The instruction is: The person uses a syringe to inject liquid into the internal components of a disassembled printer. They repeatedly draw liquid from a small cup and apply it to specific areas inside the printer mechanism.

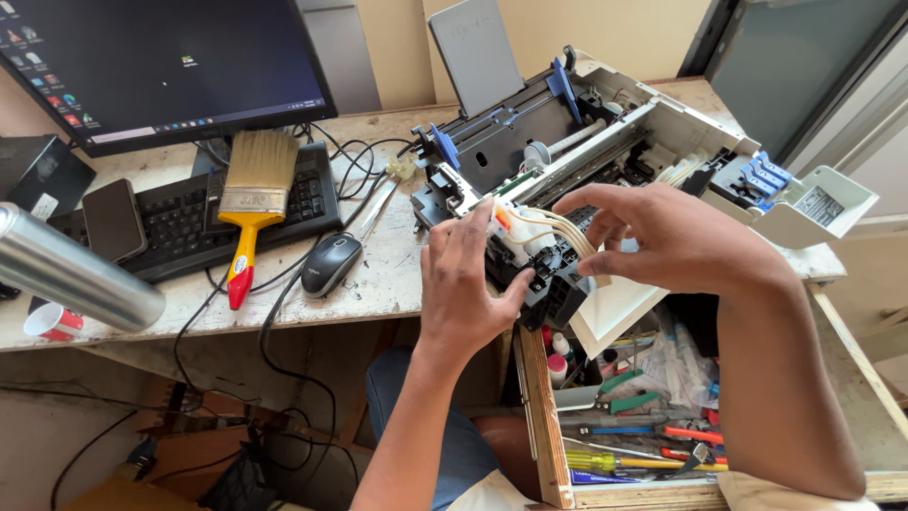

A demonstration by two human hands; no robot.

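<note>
Opened printer (605, 142) on a worn bench (378, 274), seen from above. Both hands work at the black carriage (553, 284), which sits at the printer's front edge, above an open drawer.

Left hand (463, 293): fingers spread and laid flat against the carriage's left face, thumb pressing its lower side.

Right hand (662, 237): arched over the carriage from the printer's right, fingertips curled down onto the bundle of pale tubes (558, 227) that runs across the carriage top. Whether the tubes are pinched or only touched cannot be told.

At the printer's right end a white ink tank block (804, 203) with blue caps hangs open. At its rear a grey paper tray (473, 52) stands upright.

Left of the printer, on the bench: a mouse (331, 265), then a keyboard (189, 222) with a yellow-handled paintbrush (251, 199) and a phone (113, 220) lying on it. A monitor (161, 66) stands behind the keyboard. A metal cylinder (71, 270) lies at the far left.

Below the printer, the drawer (544, 416) holds screwdrivers (615, 462), pliers and small bottles.
</note>
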